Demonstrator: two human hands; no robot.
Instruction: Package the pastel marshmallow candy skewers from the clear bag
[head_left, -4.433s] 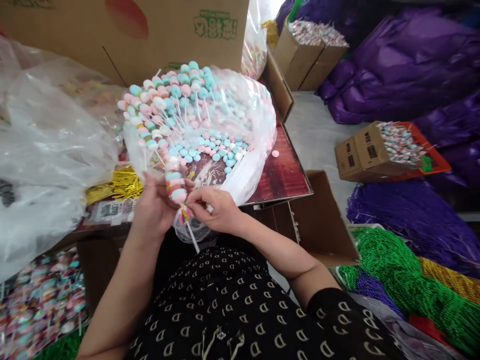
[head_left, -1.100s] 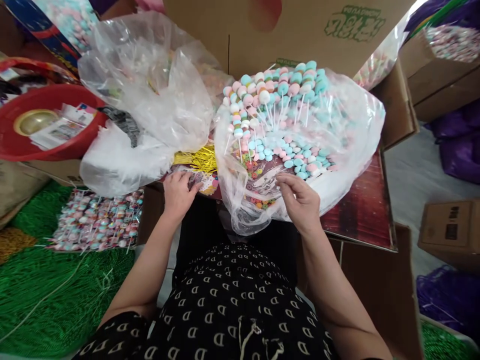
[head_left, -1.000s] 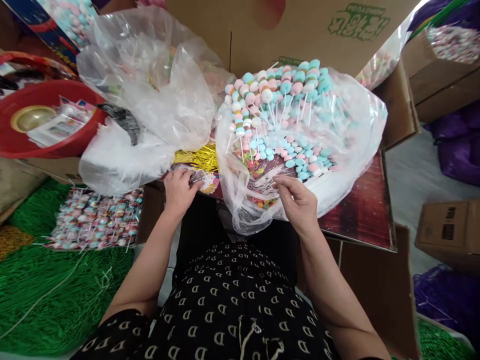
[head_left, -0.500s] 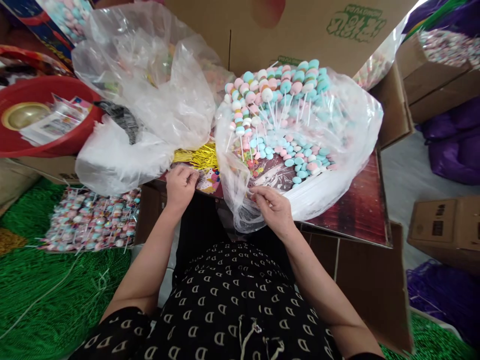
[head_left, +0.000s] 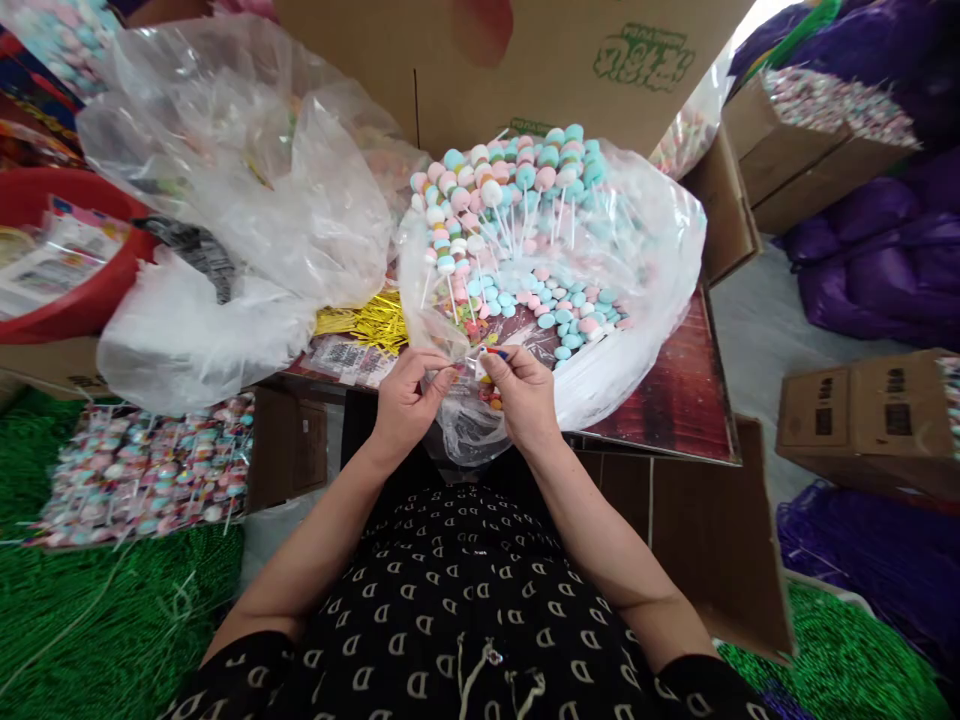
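Observation:
My left hand [head_left: 409, 405] is closed in a pinch at the table's front edge, on the near edge of a small clear printed bag [head_left: 472, 366]. My right hand [head_left: 527, 398] pinches the same bag from the other side, with blue and white print showing by the thumb. Just beyond lie marshmallow sticks [head_left: 517, 185] in pink, white and blue, on a large clear plastic sheet [head_left: 660, 215]. Loose blue and pink candies [head_left: 574, 315] are spread nearer to me. To the left are gold twist ties [head_left: 379, 320] and more printed bags [head_left: 349, 360].
A crumpled plastic sack [head_left: 247, 180] and a red basin [head_left: 75, 290] stand on the left. Below them is a box of wrapped marshmallow sticks [head_left: 150, 465]. A large carton [head_left: 360, 60] rises behind the table [head_left: 690, 390]. Cartons [head_left: 847, 410] and purple bundles [head_left: 870, 250] sit at right.
My left hand has moved right from the printed bags to meet my right hand. A small printed bag is now between them. The view has shifted slightly to the right.

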